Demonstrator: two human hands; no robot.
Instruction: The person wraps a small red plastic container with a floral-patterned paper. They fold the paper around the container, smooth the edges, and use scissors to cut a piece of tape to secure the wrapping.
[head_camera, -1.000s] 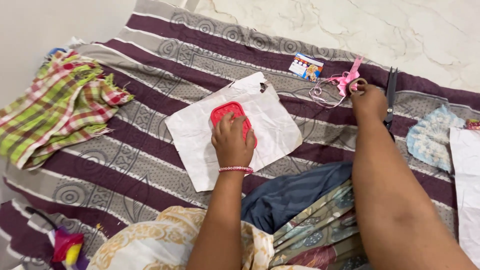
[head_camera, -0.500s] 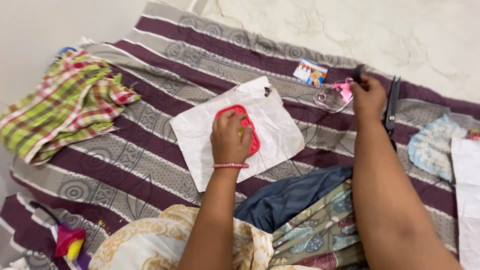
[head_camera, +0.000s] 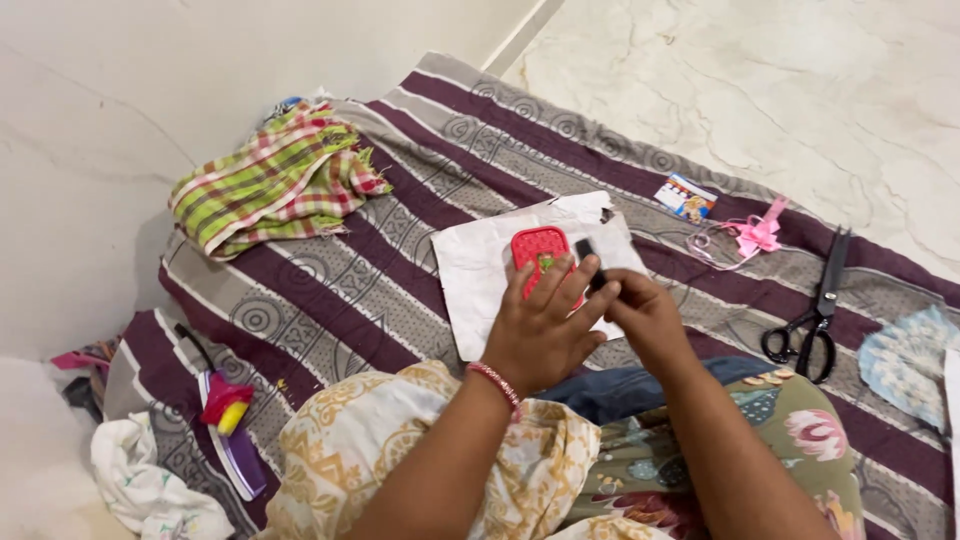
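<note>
**Small black piece pinched over the red case**

Both hands meet above a sheet of white paper lying on a striped bedspread, woven, with purple and grey bands and pale scroll motifs. The right hand has its fingertips closed together on a small black piece, oblong and matt; its long axis runs from upper left to lower right, the free end pointing away from the person, toward the far left. The left hand lies flat, fingers spread and slightly curled, touching the black piece from the left and partly covering a red case. It grips nothing that I can see. The case is a rounded rectangle with a dotted, pimpled surface and a small green mark; its long axis runs roughly away from the person. It rests on the paper, whose edges are torn and uneven.

On the right, well apart, black-handled scissors lie with the blades pointing away. A pink ribbon bow sits near them. A crumpled checked cloth, green, red and yellow, lies at far left.
</note>
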